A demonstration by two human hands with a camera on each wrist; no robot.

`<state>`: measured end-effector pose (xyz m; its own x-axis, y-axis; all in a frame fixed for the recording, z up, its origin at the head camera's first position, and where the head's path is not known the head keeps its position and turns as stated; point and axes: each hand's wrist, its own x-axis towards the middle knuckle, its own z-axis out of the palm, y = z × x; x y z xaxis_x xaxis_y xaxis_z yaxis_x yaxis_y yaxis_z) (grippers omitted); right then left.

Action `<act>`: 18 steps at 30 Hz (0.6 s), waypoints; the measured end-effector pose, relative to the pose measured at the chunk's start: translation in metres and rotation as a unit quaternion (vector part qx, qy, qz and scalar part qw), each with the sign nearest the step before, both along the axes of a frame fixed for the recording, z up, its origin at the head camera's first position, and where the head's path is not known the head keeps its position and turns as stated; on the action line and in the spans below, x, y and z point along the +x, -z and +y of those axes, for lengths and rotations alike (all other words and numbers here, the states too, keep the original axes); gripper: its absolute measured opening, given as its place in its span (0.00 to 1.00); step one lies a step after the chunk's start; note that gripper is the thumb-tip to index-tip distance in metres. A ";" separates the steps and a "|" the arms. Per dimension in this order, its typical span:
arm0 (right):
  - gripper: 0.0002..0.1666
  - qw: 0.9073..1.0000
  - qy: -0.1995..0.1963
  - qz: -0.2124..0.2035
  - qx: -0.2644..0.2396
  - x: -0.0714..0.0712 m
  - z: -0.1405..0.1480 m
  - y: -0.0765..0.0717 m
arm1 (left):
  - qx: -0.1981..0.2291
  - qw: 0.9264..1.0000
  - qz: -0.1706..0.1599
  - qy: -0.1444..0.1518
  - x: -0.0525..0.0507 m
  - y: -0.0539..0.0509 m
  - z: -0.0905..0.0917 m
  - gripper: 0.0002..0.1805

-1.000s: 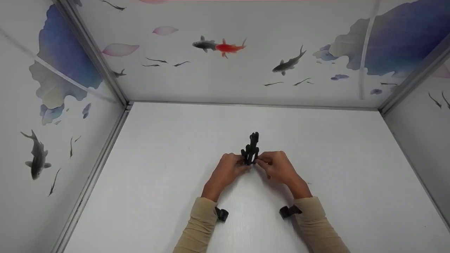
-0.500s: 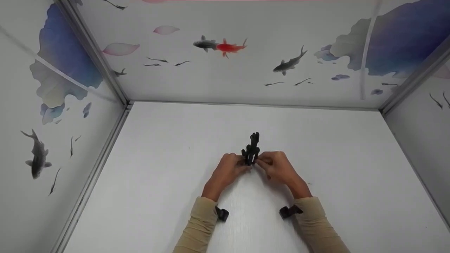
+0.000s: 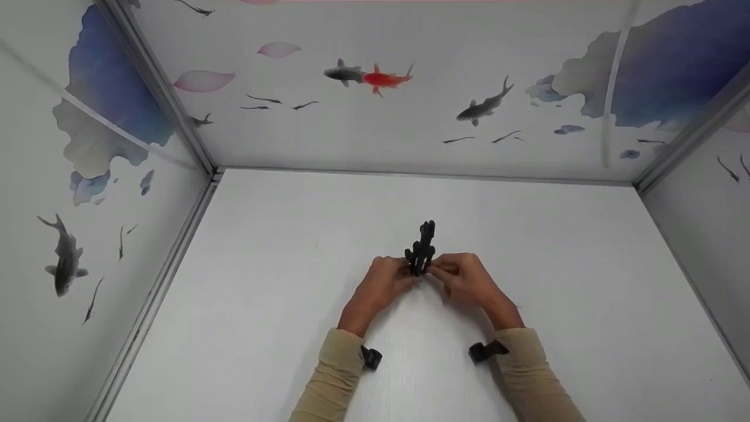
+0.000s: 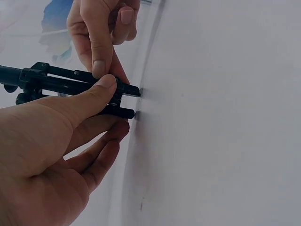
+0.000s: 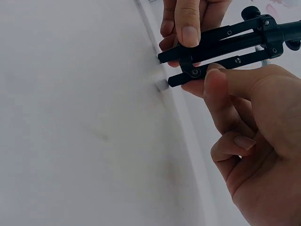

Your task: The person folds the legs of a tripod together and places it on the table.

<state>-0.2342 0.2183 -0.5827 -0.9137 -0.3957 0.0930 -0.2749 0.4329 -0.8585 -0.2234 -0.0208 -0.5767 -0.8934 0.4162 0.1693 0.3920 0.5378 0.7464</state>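
Note:
A small black tripod stands nearly upright at the middle of the white table, its legs close to the centre column. From the left side, my left hand pinches its lower part, the thumb lying across a leg in the left wrist view. My right hand holds a leg low down between thumb and fingers on the other side. In the right wrist view, the tripod's leg ends are just at the table surface, with short braces and a knob higher up. Fingers partly cover the legs.
The white tabletop is bounded by a back wall and side walls printed with fish and leaves. Metal rails run along the left edge. A black wrist camera sits at the left cuff, another camera at the right.
The light gap between the tripod's legs in the head view has narrowed slightly. Both hands keep almost the same place and hold, and the head view has shifted a little.

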 end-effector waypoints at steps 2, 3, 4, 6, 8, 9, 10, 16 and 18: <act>0.09 1.000 0.000 -0.002 0.009 0.000 0.001 0.002 | -0.004 1.000 -0.004 -0.001 0.001 -0.001 -0.001 0.15; 0.10 1.000 -0.004 -0.002 0.014 0.000 0.001 0.002 | -0.005 1.000 -0.010 -0.002 0.001 -0.002 -0.002 0.16; 0.10 1.000 -0.006 -0.003 0.020 0.000 0.001 0.003 | -0.004 1.000 -0.021 -0.004 0.001 -0.003 -0.003 0.19; 0.12 0.999 -0.014 0.002 0.037 0.001 0.001 0.004 | -0.006 0.999 -0.041 -0.020 0.003 -0.006 -0.007 0.27; 0.13 0.998 -0.020 0.013 0.054 0.001 0.001 0.005 | 0.007 0.997 -0.060 -0.038 0.004 -0.012 -0.011 0.36; 0.14 0.998 -0.022 0.017 0.060 0.001 0.000 0.005 | 0.019 0.997 -0.063 -0.047 0.005 -0.016 -0.012 0.39; 0.14 0.997 -0.022 0.022 0.066 0.001 0.000 0.004 | 0.034 0.996 -0.058 -0.055 0.006 -0.020 -0.013 0.41; 0.13 0.997 -0.007 0.029 0.075 0.001 -0.001 0.002 | 0.137 0.986 0.064 -0.075 0.008 -0.041 -0.001 0.32; 0.13 0.997 -0.003 0.024 0.073 0.002 -0.002 0.001 | 0.159 0.978 0.105 -0.083 0.009 -0.045 0.005 0.28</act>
